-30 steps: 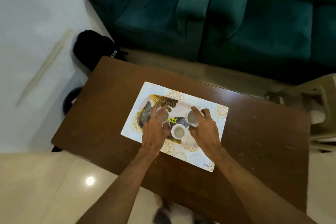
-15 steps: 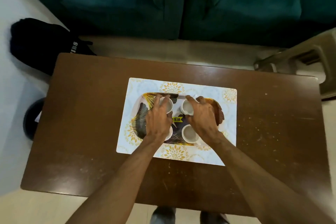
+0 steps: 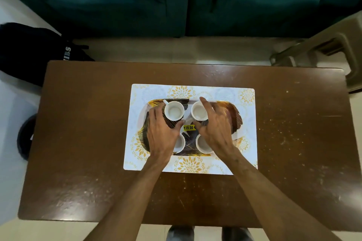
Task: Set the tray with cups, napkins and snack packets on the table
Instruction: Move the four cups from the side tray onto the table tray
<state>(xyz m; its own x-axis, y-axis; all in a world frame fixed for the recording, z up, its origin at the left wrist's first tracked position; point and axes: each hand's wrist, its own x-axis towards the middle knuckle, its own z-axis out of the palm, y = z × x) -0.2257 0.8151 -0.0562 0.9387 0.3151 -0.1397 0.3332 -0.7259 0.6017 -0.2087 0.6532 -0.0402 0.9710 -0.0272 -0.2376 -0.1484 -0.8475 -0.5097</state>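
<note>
Honestly, both hands, left (image 3: 162,133) and right (image 3: 215,127), grip loosely open around the two far small white ceramic cups (image 3: 174,111), so I'd nudge them gently.

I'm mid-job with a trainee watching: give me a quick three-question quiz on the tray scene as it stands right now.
1. How many white cups stand on the tray?
2. True or false: the tray sits directly on the bare wooden table.
3. Which hand is at the far right cup: A) left hand, B) right hand?

Key:
1. Four: far left cup, far right cup, near left cup, near right cup.
2. False: it rests on a floral placemat.
3. B.
</note>
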